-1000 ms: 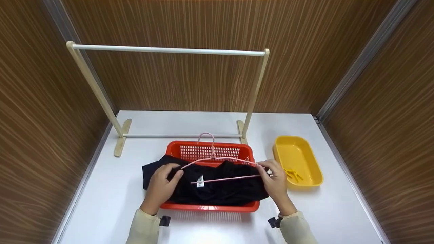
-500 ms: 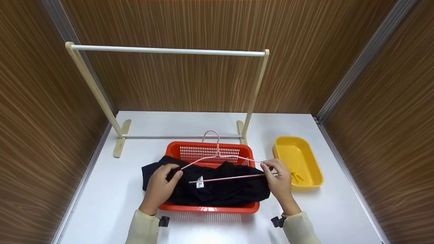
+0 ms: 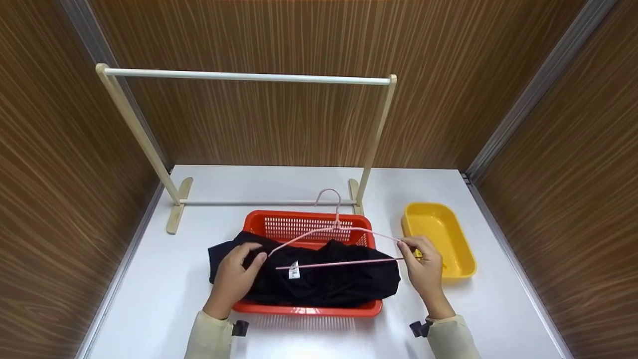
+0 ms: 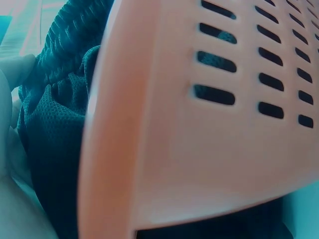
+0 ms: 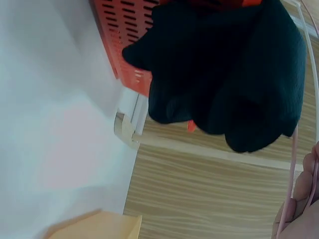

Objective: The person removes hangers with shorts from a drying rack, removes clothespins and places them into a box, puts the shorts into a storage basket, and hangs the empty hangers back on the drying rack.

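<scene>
A pink clothes hanger [image 3: 309, 232] spans between my hands above the black garment [image 3: 344, 279], its hook pointing away from me. My right hand [image 3: 423, 264] pinches the hanger's right end, beyond the garment. My left hand [image 3: 235, 271] grips the garment at its left part, thumb apart from the index finger. A gathered elastic waistband [image 4: 75, 32] shows at that hand's fingertips in the left wrist view. The hanger's left end reaches the left thumb; whether that hand also holds it, I cannot tell. A white label [image 3: 294, 270] lies on the garment behind the hanger's lower bar.
The garment lies across a red perforated basket [image 3: 309, 311], hanging over its sides. Behind stands a wooden rack with a white rail [image 3: 249, 77]. To the right is a yellow tray [image 3: 441, 219] with yellow clips, partly hidden by my right hand. Wood-grain walls enclose the table.
My right hand has moved right, drawing the hanger with it; the hook has shifted right too. The garment's right edge reaches slightly farther right. My left hand has stayed nearly still.
</scene>
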Available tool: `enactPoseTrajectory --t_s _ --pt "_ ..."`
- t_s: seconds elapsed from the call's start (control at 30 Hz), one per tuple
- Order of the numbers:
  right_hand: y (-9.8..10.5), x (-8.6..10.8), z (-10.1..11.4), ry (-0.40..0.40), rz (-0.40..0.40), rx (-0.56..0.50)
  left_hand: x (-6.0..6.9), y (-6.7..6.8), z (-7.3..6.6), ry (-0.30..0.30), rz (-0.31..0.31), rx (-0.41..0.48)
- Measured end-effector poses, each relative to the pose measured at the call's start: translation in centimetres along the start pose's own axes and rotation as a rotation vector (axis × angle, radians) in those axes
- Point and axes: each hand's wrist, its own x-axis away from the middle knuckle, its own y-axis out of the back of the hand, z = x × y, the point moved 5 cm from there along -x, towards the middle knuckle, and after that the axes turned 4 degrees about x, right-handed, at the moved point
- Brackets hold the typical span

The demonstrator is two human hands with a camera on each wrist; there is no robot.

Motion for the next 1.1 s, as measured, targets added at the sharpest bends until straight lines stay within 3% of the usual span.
enactPoseTrajectory --t_s 0.2,0.43,0.7,0.87,1.1 --pt "0.8 0.1 -0.5 -0.03 -0.018 0.006 -0.1 0.0 0.0 -0.014 0.0 0.009" --pt "1.3 0.2 -0.6 -0.019 -0.043 -0.003 0.1 0.1 0.0 0.015 0.017 0.021" --pt "1.9 -0.1 -0.7 -0.023 -0.047 -0.011 0.2 0.1 0.0 -0.012 0.056 0.051" --pt "2.7 -0.1 -1.0 -0.08 -0.032 0.018 0.3 0.1 0.3 0.001 0.048 0.068" --pt "3.5 -0.3 -1.2 -0.072 -0.047 0.017 0.4 0.0 0.7 0.034 0.06 0.095"
